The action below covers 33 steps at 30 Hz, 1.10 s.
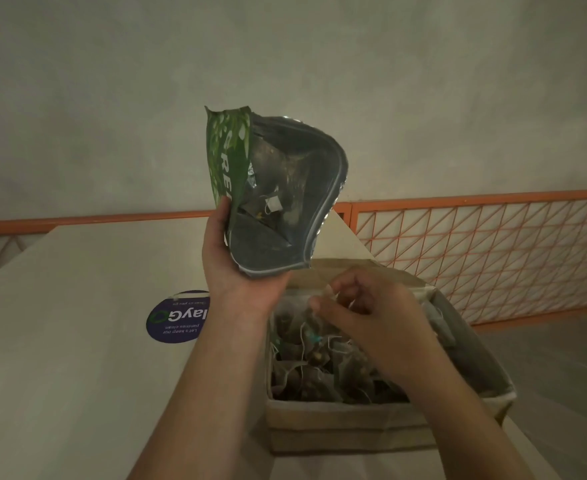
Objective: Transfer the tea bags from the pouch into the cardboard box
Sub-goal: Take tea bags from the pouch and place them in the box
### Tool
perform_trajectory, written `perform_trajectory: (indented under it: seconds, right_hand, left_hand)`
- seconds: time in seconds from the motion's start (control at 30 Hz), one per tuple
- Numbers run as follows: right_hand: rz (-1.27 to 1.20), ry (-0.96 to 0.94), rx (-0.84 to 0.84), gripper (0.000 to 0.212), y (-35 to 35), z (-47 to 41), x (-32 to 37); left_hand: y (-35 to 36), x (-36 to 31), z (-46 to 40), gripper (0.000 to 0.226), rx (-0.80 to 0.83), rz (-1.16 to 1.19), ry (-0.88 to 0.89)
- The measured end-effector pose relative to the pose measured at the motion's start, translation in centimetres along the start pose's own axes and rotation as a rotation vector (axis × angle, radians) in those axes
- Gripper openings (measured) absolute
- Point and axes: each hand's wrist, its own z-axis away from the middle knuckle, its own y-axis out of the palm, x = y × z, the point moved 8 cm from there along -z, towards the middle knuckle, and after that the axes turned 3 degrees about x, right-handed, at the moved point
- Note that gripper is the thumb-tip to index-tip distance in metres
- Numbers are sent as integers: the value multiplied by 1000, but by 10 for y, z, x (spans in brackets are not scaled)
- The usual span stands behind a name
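My left hand (236,261) holds a green foil pouch (278,188) upright above the table, its mouth open towards me. At least one tea bag with a white tag (273,204) lies inside it. Below and to the right stands the open cardboard box (340,427), holding several tea bags (319,368) with tangled strings. My right hand (371,306) hovers over the box with its fingers pinched on a tea bag's string and tag (328,292).
The box and pouch are over a pale table (77,375) with a round blue sticker (177,320) left of my left wrist. An orange mesh railing (492,251) runs behind the table, against a plain wall.
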Motion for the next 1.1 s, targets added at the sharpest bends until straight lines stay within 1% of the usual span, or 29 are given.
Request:
perform_trajectory:
  seconds: [0.03,0.07,0.1,0.13,0.17,0.2,0.27,0.3,0.33,0.37,0.4,0.47,0.5,0.57,0.6,0.7,0.77,0.8,0.87,0.9,1.0,1.07,1.1]
  right_hand:
    - [25,-23,32,13,5,0,0]
    - [121,-52,114,17,14,1,0]
    - [235,-82,213,26,24,3,-1]
    - [307,-104,269,34,31,4,-1]
    - [317,-121,261,39,30,3,2]
    - [257,-111,173,40,21,0,7]
    - [-7,-69,-156,36,-14,-5,17]
    - [-136,-81,-287,40,-29,-6,22]
    - [-225,-107,-355,47,-39,-10,26]
    - [-274,-141,-377,51,-44,-14,31]
    - [-279,-183,-378,49,-45,-18,38]
    - [-220,-284,-423,25,-45,-18,53]
    - [-196,-334,-482,19,-46,-14,57]
    - [-184,-382,-572,23,-42,-8,60]
    - [-170,-370,-575,25,-37,-9,57]
    - [-85,-265,-499,23,-20,-21,44]
    - [-83,-258,-531,24,-22,-21,39]
    - [-101,-277,-565,28,-26,-19,40]
    - [-132,-293,-586,34,-30,-18,41]
    - [-127,-273,-566,34,-28,-20,39]
    - [-92,-183,-480,24,-20,-26,32]
    - [-212,-138,-456,19,-18,-24,28]
    - [-314,-122,-443,23,-17,-22,26]
  left_hand:
    - [0,1,0,64,5,6,-7]
    - [0,2,0,64,7,8,-7]
    - [1,1,0,64,11,7,-5]
    - [2,1,0,62,14,3,-2]
    - [4,1,0,60,16,-7,-1]
    - [5,1,1,58,13,-13,0]
    - [3,0,0,55,-7,-23,-6]
    - [2,0,0,54,-3,-27,-17]
    - [2,0,-1,53,8,-29,-30]
    - [1,0,-1,52,15,-40,-40]
    - [2,0,0,47,22,-61,-44]
    - [5,1,3,34,34,-121,-36]
    - [8,1,5,31,30,-145,-19]
    - [7,0,5,30,18,-167,9]
    - [4,2,4,32,18,-168,-10]
    - [-10,9,-1,44,-18,-160,-92]
    - [-13,7,-2,40,-39,-165,-66]
    - [-10,4,-4,43,-23,-173,-49]
    - [-7,0,-8,64,20,-157,-36]
    - [-9,-1,-10,68,18,-137,-46]
    - [-24,3,-11,59,-70,-144,-75]
    - [-28,3,-10,57,-97,-168,-75]
    - [-28,2,-10,56,-98,-174,-69]
